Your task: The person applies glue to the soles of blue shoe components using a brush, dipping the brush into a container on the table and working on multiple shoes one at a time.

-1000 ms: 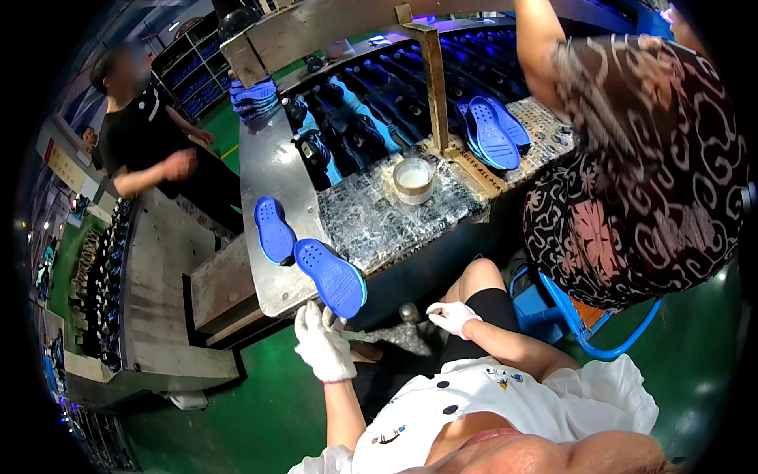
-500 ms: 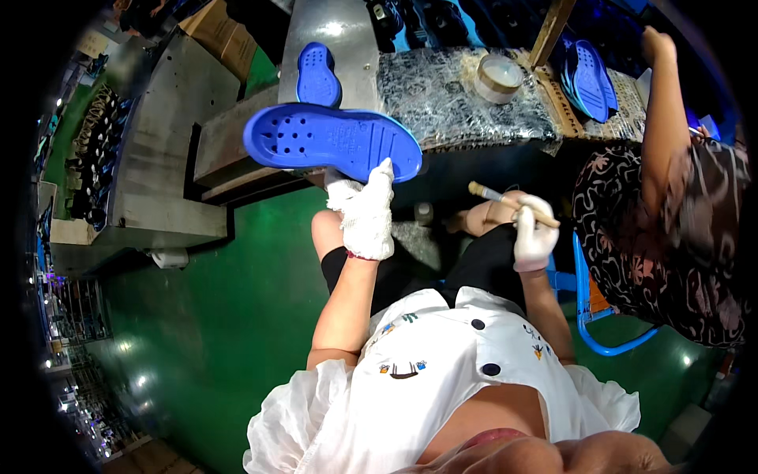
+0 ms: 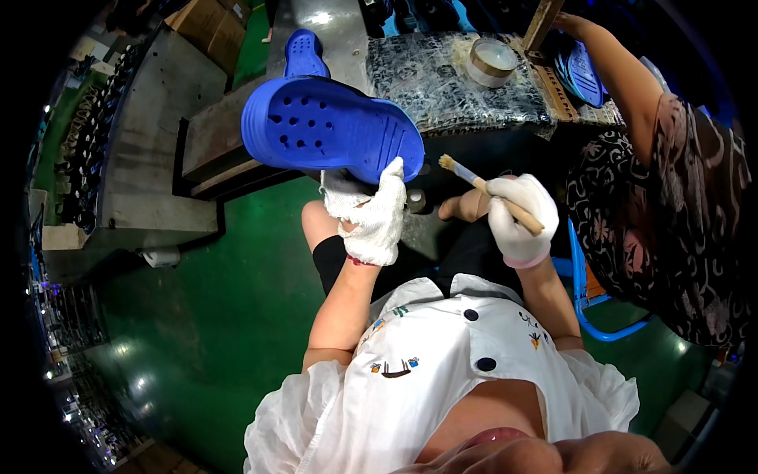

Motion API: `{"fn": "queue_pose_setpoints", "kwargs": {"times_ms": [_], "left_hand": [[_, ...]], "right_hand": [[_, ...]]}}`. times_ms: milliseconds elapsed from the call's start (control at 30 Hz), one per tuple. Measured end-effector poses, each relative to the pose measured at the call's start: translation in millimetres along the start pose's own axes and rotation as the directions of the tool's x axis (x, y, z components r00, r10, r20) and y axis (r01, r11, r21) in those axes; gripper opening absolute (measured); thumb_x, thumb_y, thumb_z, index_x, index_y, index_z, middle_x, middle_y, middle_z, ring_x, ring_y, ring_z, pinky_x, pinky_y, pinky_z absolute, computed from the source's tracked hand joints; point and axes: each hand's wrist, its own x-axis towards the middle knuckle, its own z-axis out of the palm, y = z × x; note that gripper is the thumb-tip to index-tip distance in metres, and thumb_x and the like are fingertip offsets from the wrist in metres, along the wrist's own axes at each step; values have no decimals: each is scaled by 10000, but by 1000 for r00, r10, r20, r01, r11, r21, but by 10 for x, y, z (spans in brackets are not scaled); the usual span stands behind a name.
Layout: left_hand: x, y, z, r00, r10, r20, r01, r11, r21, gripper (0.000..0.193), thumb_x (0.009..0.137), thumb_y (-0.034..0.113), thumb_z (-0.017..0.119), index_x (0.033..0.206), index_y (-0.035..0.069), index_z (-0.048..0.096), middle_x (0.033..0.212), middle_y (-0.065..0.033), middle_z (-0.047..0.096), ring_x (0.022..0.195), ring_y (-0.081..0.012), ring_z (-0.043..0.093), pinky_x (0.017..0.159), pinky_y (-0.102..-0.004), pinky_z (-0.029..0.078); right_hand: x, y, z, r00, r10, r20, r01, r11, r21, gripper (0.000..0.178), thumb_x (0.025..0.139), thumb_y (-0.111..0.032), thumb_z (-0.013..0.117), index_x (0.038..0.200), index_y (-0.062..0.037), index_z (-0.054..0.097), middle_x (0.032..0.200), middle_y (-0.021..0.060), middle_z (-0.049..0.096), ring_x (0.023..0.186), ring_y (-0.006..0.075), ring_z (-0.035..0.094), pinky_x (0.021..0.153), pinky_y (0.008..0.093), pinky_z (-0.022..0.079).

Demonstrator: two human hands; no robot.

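My left hand (image 3: 369,213), in a white knit glove, grips a blue shoe sole (image 3: 332,126) by its right end, thumb on top. Holes dot the sole's left part, and grooves cross its right part. Most of the left fingers are hidden beneath it. Off to the right, my right hand (image 3: 523,219), in a smooth white glove, is closed round the wooden handle of a brush (image 3: 470,178). The bristles point up and left toward the sole, apart from it. A second blue sole (image 3: 305,54) lies beyond on the metal surface.
An open round tub (image 3: 492,63) stands on the plastic-wrapped worktop (image 3: 430,83). More blue soles (image 3: 583,75) are stacked farther right. A co-worker's arm (image 3: 624,75) reaches in there, beside a blue chair (image 3: 588,308). A metal bench (image 3: 146,150) stands at left, with cardboard boxes (image 3: 207,31) behind.
The held sole has come closer and tilted. My right hand with the brush has moved left and nearer to it. The co-worker's arm has swung left, down to the stacked soles.
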Motion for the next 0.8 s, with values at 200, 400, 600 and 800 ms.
{"fn": "queue_pose_setpoints", "kwargs": {"times_ms": [200, 400, 600, 800], "left_hand": [[-63, 82, 82, 993, -118, -8, 114, 978, -172, 458, 766, -24, 732, 1155, -32, 490, 1042, -116, 618, 908, -171, 625, 819, -320, 528], [-51, -5, 91, 994, -9, -106, -3, 994, -108, 302, 774, 24, 754, 998, -30, 559, 870, -85, 651, 731, -142, 620, 684, -289, 533], [-77, -21, 104, 997, 0, -73, -5, 998, -70, 384, 756, 44, 781, 1038, -39, 535, 907, -102, 643, 737, -149, 608, 729, -302, 533], [-96, -161, 89, 992, 11, -122, -7, 1000, 29, 494, 730, 52, 808, 1087, -61, 486, 984, -133, 616, 829, -177, 611, 775, -319, 531]], "right_hand": [[46, -51, 26, 997, 27, 67, -35, 991, 127, 226, 638, 48, 657, 841, -51, 670, 642, 64, 600, 529, 224, 541, 492, 309, 416], [-74, 67, -50, 992, 2, 125, -23, 985, 170, 168, 655, 14, 662, 809, -53, 670, 653, 55, 604, 530, 214, 535, 495, 305, 395], [3, 1, 14, 992, 11, 126, -33, 984, 175, 147, 661, 0, 670, 792, -67, 670, 676, 33, 625, 540, 199, 543, 506, 300, 399], [-37, 46, -91, 996, 24, 88, -38, 986, 160, 151, 664, -9, 681, 794, -86, 668, 683, 42, 626, 544, 208, 546, 523, 316, 423]]}}
